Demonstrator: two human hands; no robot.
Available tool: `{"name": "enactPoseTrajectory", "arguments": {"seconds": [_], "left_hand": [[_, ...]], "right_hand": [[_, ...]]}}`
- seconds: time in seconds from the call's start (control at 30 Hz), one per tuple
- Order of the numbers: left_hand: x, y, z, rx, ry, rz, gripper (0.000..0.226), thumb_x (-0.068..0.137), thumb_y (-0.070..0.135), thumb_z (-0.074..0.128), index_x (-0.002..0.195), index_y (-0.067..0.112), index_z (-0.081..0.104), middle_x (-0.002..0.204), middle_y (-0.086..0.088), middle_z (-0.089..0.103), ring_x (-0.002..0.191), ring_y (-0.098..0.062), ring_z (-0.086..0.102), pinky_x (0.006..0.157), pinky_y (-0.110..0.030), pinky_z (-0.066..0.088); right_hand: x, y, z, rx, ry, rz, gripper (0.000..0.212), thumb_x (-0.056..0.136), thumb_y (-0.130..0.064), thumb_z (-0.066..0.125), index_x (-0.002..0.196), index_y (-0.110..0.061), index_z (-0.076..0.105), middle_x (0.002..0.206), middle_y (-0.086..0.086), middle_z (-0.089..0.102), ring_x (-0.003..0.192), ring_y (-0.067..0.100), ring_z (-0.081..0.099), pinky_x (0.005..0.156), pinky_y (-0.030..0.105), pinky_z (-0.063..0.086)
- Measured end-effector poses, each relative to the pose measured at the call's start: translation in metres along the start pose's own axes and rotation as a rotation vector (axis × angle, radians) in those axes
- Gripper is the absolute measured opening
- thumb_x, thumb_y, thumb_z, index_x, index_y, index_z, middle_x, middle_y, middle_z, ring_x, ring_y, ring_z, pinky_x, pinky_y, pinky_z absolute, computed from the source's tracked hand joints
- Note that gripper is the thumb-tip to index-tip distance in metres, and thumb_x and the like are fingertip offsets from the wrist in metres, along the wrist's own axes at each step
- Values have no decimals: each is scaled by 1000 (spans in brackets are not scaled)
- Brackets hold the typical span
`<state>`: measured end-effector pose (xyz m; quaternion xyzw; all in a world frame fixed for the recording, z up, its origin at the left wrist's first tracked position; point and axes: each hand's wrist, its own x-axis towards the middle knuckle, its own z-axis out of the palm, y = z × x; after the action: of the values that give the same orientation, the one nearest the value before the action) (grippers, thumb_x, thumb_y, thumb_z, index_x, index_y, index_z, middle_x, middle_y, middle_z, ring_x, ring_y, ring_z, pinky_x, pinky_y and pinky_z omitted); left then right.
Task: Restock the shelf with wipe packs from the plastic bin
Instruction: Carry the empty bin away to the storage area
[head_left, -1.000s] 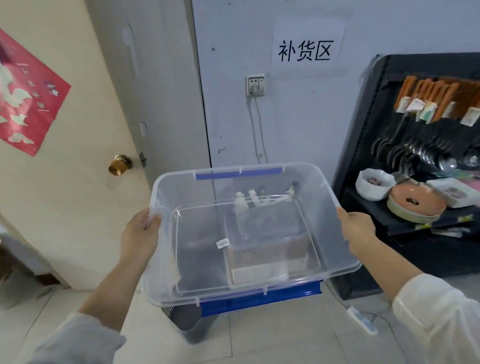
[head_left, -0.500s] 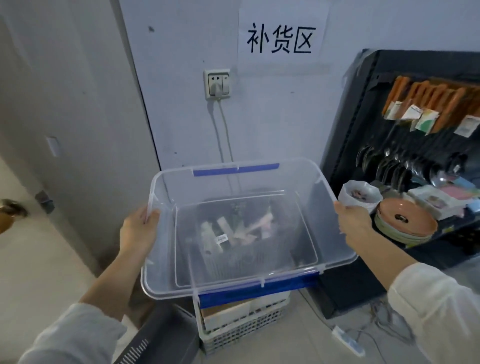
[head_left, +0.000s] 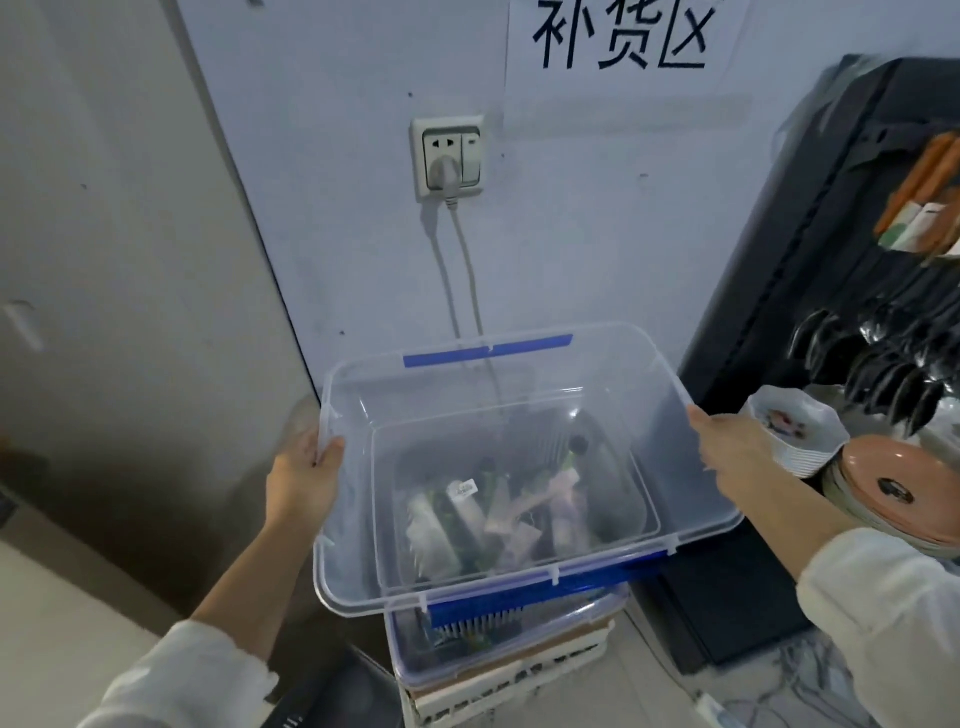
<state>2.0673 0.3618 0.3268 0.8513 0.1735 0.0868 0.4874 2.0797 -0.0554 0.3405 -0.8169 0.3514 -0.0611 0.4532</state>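
A person holds a clear plastic bin (head_left: 519, 467) in the air in front of a pale blue wall, one hand on each short side. The left hand (head_left: 306, 480) is closed over the bin's left rim, thumb hooked inside the edge and fingers wrapped under the lip. The right hand (head_left: 727, 452) grips the right rim in the same way, its fingers curled beneath the lip and out of sight. Both arms wear pale sleeves. The bin has blue latch strips on its far and near long edges, and it looks empty; the mixed packets (head_left: 493, 512) seen through its clear floor lie in a second clear bin (head_left: 447, 654) below it. That lower bin sits on a stack of white slotted crates (head_left: 519, 686) on the floor, against the wall. Whether any of those packets are wipe packs cannot be told. On the wall above is a socket (head_left: 451, 156) with a plug in it and two cords running down behind the held bin, and higher up a paper sign (head_left: 621, 34) with black characters. To the right stands a dark shelf (head_left: 810, 218) with hanging utensils, a white bowl (head_left: 792, 431) and a stack of pink plates (head_left: 893, 488), just beside the right hand.
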Motion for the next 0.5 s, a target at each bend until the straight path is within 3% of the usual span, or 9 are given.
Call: {"name": "enactPoseTrajectory", "arguments": {"seconds": [0.07,0.17,0.27,0.43,0.5], "left_hand": [[5,-4,9,22,8,-16,16,95,28,51,103,18,60,82,-7,63,73,-26,61,74,-41,53],[10,-6,22,123,18,-30,19,96,26,47,95,10,58,72,-4,56,63,-17,53,60,-32,42],[14,-4,35,123,23,-101,16,96,29,48,95,14,55,71,-4,56,60,-17,52,54,-28,39],[31,-10,50,110,21,-186,30,94,30,52,118,14,58,95,-9,63,83,-28,61,79,-39,51],[35,-13,56,108,31,-240,35,93,31,52,123,13,58,98,-13,64,90,-33,61,85,-43,50]], "right_hand": [[15,-1,9,5,-14,2,39,92,-37,53,59,-19,42,59,1,42,52,15,39,62,31,40],[36,-3,21,-41,-23,20,42,92,-37,53,57,-15,45,58,4,44,57,25,46,72,34,43],[58,-3,31,-48,-40,31,49,92,-35,54,55,-5,46,65,15,52,72,32,53,77,43,47],[82,-2,46,-77,-88,7,45,92,-31,53,58,-1,50,79,21,57,76,33,55,80,43,47],[90,-4,50,-90,-113,10,38,91,-30,55,71,2,56,84,21,58,80,33,56,81,42,48]]}}
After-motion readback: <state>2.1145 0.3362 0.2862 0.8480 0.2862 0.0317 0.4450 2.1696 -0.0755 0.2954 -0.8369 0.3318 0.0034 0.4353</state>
